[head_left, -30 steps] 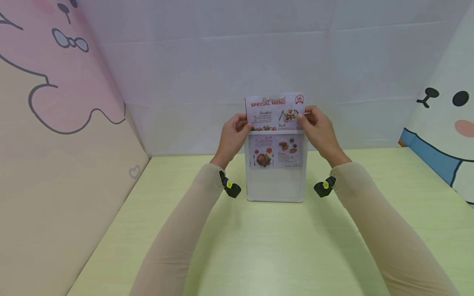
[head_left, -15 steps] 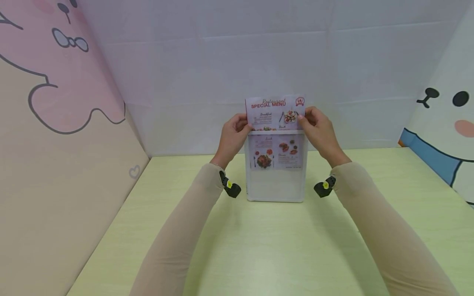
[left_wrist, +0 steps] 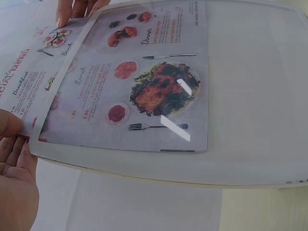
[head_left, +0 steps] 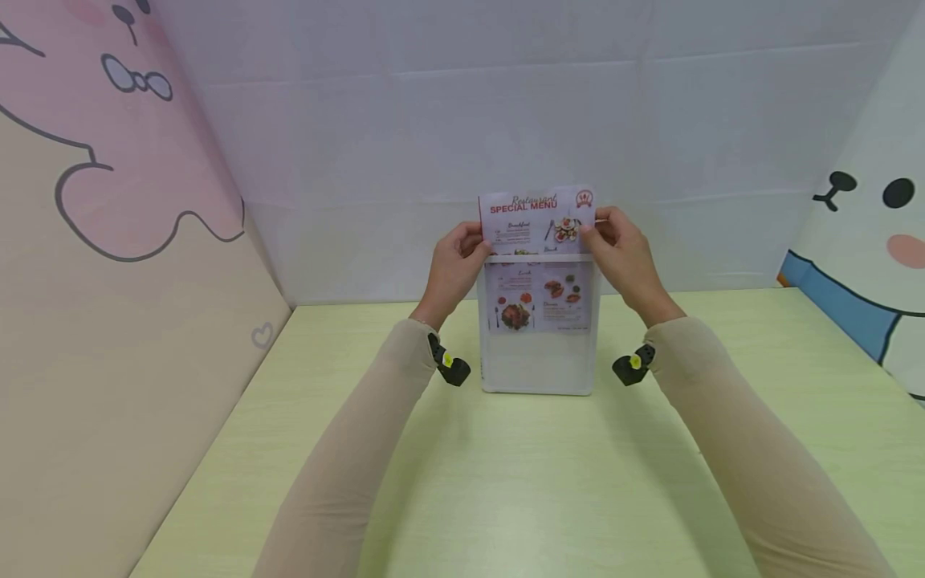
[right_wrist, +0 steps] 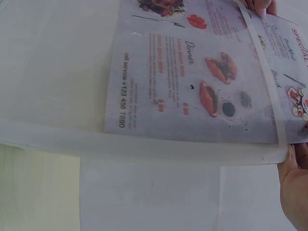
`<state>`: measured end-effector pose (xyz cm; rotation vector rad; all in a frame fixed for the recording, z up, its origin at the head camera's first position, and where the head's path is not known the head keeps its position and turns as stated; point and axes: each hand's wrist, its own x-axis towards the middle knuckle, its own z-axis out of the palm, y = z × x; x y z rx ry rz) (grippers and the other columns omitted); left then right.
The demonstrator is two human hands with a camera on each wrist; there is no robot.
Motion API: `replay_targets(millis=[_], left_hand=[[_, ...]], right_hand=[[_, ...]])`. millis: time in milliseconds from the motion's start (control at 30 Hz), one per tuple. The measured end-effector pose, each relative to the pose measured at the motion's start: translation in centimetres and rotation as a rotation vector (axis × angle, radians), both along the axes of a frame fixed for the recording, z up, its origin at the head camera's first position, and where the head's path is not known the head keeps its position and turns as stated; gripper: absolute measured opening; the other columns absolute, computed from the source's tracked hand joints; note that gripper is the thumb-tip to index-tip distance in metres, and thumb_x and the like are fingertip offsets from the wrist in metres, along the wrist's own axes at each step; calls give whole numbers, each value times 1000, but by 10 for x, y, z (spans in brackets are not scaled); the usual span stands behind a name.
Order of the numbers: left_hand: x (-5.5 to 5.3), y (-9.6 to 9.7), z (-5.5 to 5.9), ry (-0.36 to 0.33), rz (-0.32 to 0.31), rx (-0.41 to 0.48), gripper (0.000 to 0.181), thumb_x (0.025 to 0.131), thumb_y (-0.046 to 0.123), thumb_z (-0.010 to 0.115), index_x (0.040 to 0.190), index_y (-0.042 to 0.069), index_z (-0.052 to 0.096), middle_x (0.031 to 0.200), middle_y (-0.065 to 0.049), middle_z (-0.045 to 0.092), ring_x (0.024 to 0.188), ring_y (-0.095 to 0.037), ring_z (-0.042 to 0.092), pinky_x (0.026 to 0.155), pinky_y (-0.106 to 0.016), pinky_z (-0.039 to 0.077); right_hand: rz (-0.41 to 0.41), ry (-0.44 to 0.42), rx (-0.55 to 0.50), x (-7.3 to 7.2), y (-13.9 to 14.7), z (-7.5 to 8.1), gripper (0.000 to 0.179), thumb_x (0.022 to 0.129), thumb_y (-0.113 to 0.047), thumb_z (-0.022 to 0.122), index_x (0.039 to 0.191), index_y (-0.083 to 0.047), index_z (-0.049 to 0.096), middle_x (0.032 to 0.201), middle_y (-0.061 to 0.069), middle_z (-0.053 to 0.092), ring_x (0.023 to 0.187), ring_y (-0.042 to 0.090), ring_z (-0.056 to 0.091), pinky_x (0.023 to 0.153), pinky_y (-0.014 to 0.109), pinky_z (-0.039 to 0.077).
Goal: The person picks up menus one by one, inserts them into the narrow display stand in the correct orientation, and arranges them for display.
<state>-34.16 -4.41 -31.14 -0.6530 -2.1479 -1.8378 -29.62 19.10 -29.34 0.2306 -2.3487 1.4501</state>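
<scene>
A printed restaurant menu (head_left: 536, 225) stands partly inside an upright, white-rimmed clear sign holder (head_left: 538, 365) on the table. Its lower part shows through the clear front, while the top sticks out above the holder's upper edge. At the menu's left edge, my left hand (head_left: 455, 261) pinches the paper between thumb and fingers, close to the holder's top corner. On the opposite edge my right hand (head_left: 627, 257) pinches the menu the same way. The left wrist view shows the left hand (left_wrist: 17, 178) at the menu's corner; some fingers are behind the sheet. The right wrist view shows the right hand (right_wrist: 296, 185) cut off by the frame.
The holder stands on a pale wood-grain table (head_left: 538, 482), near a white sheet-covered wall (head_left: 433, 144). Cartoon-printed panels flank it: a pink and beige one (head_left: 108, 265) at left, a white and blue one (head_left: 867, 241) at right.
The menu has slid slightly down into the holder, so less of it sticks out above the rim. Both hands and the holder stay nearly in place.
</scene>
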Motion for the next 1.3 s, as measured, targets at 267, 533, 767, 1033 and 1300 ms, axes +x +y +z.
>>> replay_targets(millis=[267,533,767,1033,1300], left_hand=[[0,-1,0,1,5,-12,24,96,9,56,120,4,59,114,-13,68,99,-18,65,88,-32,51],[1,-1,0,2,20,-18,24,96,9,57,119,4,60,115,-13,68,102,-19,65,89,-32,51],[2,0,0,4,30,-26,24,96,9,56,119,4,60,115,-12,68,103,-19,64,89,-32,51],[1,0,1,2,25,-26,24,96,8,56,119,3,59,116,-13,67,103,-19,64,89,-32,51],[1,0,0,14,20,-21,24,96,8,55,119,3,60,115,-13,68,101,-19,64,87,-32,51]], right_hand=[[8,15,-8,0,0,0,38,101,-35,45,125,-5,46,126,20,57,114,29,53,101,47,40],[8,21,9,0,0,-2,36,102,-33,44,122,-4,46,126,20,57,112,28,53,99,47,40],[-1,29,22,-2,1,-2,33,102,-30,44,119,-3,48,122,17,57,105,21,51,93,39,42],[-1,10,18,-1,0,-1,33,102,-28,45,120,-1,48,123,18,57,106,23,52,95,40,41],[16,-2,1,1,1,0,40,102,-34,45,128,-3,45,130,20,55,119,30,51,104,49,39]])
